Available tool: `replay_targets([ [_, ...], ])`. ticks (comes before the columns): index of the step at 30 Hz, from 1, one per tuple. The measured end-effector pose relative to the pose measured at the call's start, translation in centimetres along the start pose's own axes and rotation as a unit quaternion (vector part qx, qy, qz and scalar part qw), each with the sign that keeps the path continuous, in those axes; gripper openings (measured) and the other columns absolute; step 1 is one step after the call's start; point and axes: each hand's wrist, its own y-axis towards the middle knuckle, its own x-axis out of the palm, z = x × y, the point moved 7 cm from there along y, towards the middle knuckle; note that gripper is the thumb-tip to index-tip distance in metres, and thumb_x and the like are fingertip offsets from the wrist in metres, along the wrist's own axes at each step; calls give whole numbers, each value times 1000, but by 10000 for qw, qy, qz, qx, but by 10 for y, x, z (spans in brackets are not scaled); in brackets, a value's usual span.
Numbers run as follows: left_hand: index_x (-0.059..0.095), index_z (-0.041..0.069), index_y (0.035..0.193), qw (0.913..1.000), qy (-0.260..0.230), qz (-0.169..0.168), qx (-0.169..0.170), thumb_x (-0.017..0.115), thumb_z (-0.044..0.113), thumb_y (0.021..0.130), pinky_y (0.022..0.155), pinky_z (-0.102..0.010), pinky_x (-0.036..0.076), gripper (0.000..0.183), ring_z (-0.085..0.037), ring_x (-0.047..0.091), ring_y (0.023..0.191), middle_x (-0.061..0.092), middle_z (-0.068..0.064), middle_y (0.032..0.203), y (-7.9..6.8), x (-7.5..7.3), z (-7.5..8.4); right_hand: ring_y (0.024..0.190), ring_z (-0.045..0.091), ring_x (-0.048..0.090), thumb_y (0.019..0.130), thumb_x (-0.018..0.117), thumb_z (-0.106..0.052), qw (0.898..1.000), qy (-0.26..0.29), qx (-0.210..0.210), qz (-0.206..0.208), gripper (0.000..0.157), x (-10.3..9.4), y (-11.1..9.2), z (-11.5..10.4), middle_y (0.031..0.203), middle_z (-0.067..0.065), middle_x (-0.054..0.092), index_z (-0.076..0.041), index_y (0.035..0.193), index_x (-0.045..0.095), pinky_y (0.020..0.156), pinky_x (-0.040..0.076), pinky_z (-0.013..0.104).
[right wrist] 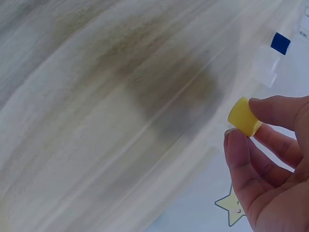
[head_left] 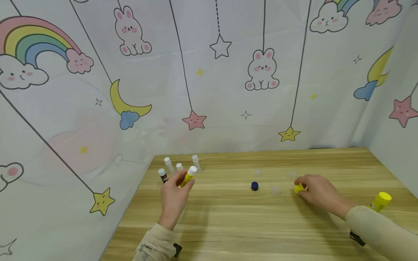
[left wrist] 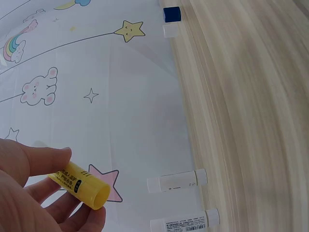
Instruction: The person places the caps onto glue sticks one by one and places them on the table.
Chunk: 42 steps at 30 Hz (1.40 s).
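My left hand [head_left: 173,197] grips a yellow glue stick [head_left: 187,178] by its barrel, its white end pointing up. In the left wrist view, printed lettering runs along the yellow barrel [left wrist: 77,181], tilted between thumb and fingers. At the right, my right hand [head_left: 321,193] pinches a small yellow cap [right wrist: 244,117] between thumb and fingertips, low over the table. Left of that hand lie a dark blue cap [head_left: 254,186] and a clear cap [head_left: 275,190]. Two other clear caps, one of them [head_left: 292,175] just beyond my right fingers, sit farther back.
Several white-topped sticks stand at the table's back left, among them a black-labelled one [head_left: 163,175] and a white one [head_left: 196,163]. A larger yellow stick [head_left: 381,201] stands behind my right forearm. A printed curtain [head_left: 222,90] hangs along the back and sides of the wooden table [head_left: 235,224].
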Motion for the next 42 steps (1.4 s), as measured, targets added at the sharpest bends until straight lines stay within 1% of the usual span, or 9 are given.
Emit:
replay_targets([
  [5,75,14,112,10000,-9,-2,93,84,8,83,85,-40,57,31,-20,70,96,74,0,104,-2,-2,1,75,17,63,78,83,-9,10000,24,44,-6,26,-3,0,-9,86,0,68,-6,103,76,61,51,36],
  [10,75,15,113,9998,27,-20,174,84,8,82,85,-41,57,32,-19,70,96,74,0,105,-3,-3,-1,76,17,64,78,84,-8,9999,80,48,41,28,-7,0,-17,92,2,71,-5,105,75,62,52,36],
  [14,75,14,113,9997,62,-59,242,85,8,82,84,-40,57,32,-19,70,95,74,1,104,-3,-3,-2,74,14,64,79,83,-7,9998,126,2,121,27,-10,-1,-25,96,4,73,-6,105,75,61,52,33],
  [18,75,14,113,9994,68,-121,305,84,9,83,83,-40,57,32,-19,70,94,74,0,104,-4,-3,-3,71,10,62,80,83,-7,9997,165,-16,190,26,-13,-3,-31,96,3,73,-6,105,75,60,51,31],
  [21,75,14,113,9993,38,-163,342,85,9,82,83,-41,57,32,-20,70,95,74,0,105,-4,-1,-3,71,8,61,81,83,-8,9996,189,22,223,27,-15,-5,-33,96,2,73,-6,106,75,59,51,29],
  [27,76,14,111,9991,-26,-271,340,85,10,83,82,-40,57,30,-18,70,93,74,1,105,-5,4,-2,69,7,60,81,82,-7,9992,223,53,326,28,-19,-9,-40,94,0,73,-5,108,75,58,51,29],
  [33,76,12,113,9989,-54,-318,345,85,9,82,82,-39,58,32,-19,70,94,74,-1,107,-5,10,0,70,6,60,81,83,-8,9987,265,16,427,27,-20,-8,-44,93,-3,73,-7,108,75,59,51,28],
  [39,76,13,112,9988,-69,-321,352,85,8,82,81,-39,58,31,-18,69,93,74,0,107,-5,14,3,69,5,60,81,82,-8,9976,319,-36,620,26,-22,-5,-49,92,-3,73,-8,107,76,58,51,27],
  [42,76,13,112,9986,-62,-348,385,84,8,82,81,-38,58,31,-18,69,93,73,-1,107,-6,16,5,69,5,61,82,82,-9,9973,337,-32,654,27,-21,-4,-51,92,-4,73,-9,108,75,58,51,27],
])
